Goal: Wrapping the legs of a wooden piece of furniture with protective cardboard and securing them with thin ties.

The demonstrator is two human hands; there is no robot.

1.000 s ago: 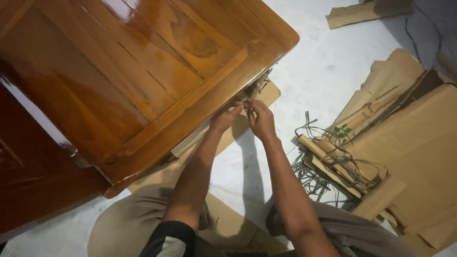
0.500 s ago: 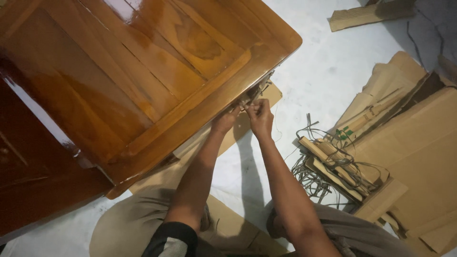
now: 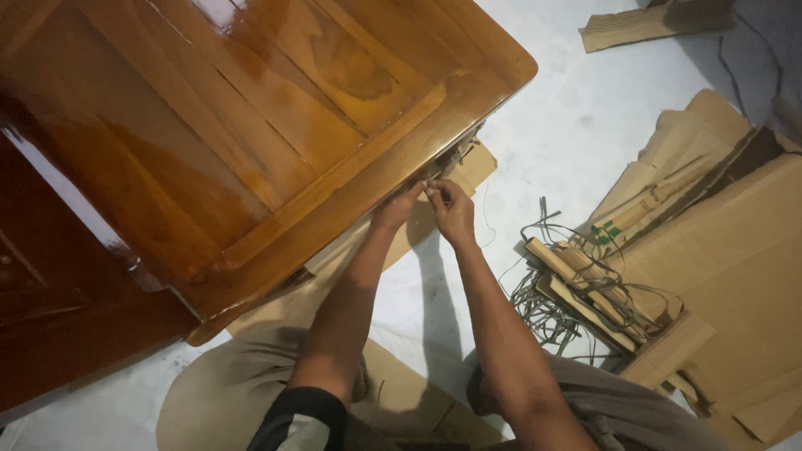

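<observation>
A glossy varnished wooden cabinet (image 3: 251, 125) with a panelled top fills the left and centre. Both my hands reach under its right edge. My left hand (image 3: 395, 209) presses against the underside of that edge, fingers partly hidden beneath the wood. My right hand (image 3: 452, 210) is beside it, fingers pinched on a thin strap or string (image 3: 451, 159) that hangs at the cabinet's edge. What exactly the fingertips hold is too small to tell clearly. Cardboard (image 3: 468, 167) is wrapped on the cabinet's side just below the hands.
Flattened cardboard sheets (image 3: 735, 250) lie on the white floor at the right. A tangle of cut packing straps and cardboard strips (image 3: 585, 292) sits beside my right forearm. Another cardboard piece (image 3: 652, 21) lies at the top. A dark red-brown wooden panel (image 3: 50, 317) stands at the left.
My hands have stayed at the cabinet's edge. The right hand's fingers closed tighter and shifted slightly up toward the edge. The view drifted a little.
</observation>
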